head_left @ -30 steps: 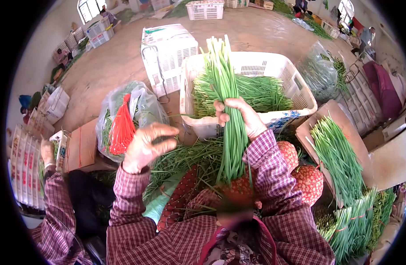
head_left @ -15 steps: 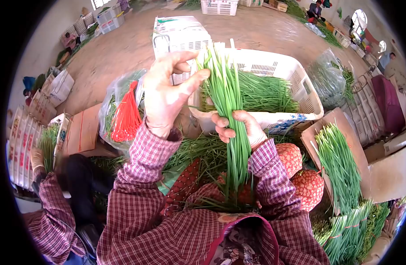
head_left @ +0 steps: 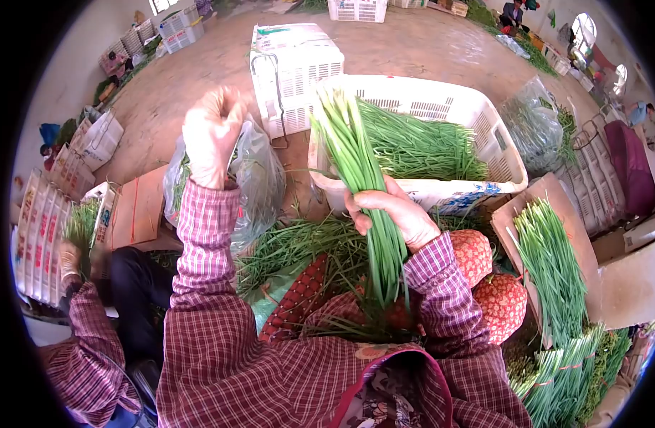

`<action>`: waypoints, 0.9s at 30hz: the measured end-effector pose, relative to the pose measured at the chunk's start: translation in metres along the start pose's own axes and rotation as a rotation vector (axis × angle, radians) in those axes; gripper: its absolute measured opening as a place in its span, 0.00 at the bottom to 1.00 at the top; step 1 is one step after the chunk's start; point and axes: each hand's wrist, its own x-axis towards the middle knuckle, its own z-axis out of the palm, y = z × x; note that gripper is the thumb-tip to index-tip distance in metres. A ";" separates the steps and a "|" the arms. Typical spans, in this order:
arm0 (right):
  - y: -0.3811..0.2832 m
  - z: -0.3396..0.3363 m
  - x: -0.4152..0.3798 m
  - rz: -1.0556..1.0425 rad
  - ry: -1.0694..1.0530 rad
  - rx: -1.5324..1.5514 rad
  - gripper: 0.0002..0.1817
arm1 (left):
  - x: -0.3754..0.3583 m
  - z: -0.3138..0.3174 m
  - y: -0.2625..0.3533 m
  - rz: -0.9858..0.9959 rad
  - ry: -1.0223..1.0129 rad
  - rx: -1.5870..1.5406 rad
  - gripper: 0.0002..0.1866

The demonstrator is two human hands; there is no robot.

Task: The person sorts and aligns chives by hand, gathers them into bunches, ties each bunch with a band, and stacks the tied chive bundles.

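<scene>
The right fingers [head_left: 381,201] grip a bundle of slender, pale-ended green stalks [head_left: 359,158], a white perforated plastic basket [head_left: 427,190] beyond them, blurred left fingers [head_left: 212,105] raised to their left.

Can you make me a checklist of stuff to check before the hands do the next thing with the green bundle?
1. Right hand gripping the green bundle: ok, it is wrapped around the stalks.
2. Pale ends pointing away from the body: ok.
3. Band around the green bundle: not ok, none shows, unlike on the tied bundles at lower right.
4. Left hand touching the green bundle: not ok, it is raised apart from it.
5. Left hand holding something: cannot tell, it is blurred.
6. Room in the white basket: ok, some bare space shows at its right end.
</scene>
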 end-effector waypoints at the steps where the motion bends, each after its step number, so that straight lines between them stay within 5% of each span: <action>1: -0.003 0.001 0.000 0.000 0.000 0.000 0.23 | -0.005 0.000 -0.010 -0.197 -0.123 -0.050 0.04; 2: -0.006 0.004 0.005 -0.050 0.034 -0.103 0.23 | -0.021 -0.001 -0.012 -0.258 -0.199 -0.395 0.03; 5: -0.012 0.014 0.014 -0.103 0.102 -0.232 0.25 | -0.029 -0.020 0.003 -0.202 -0.219 -0.328 0.04; 7: -0.011 0.016 0.018 -0.063 0.187 -0.287 0.27 | -0.031 -0.024 0.025 -0.198 -0.101 -0.609 0.07; 12: -0.009 0.034 0.030 -0.187 0.167 -0.440 0.32 | -0.013 -0.028 0.039 0.183 -0.150 -0.374 0.18; 23: -0.001 0.041 0.038 -0.244 0.140 -0.607 0.34 | -0.014 -0.044 0.031 0.208 -0.209 -0.281 0.07; 27: 0.002 0.035 0.041 -0.261 0.194 -0.688 0.32 | -0.009 -0.060 0.024 0.191 0.019 -0.193 0.03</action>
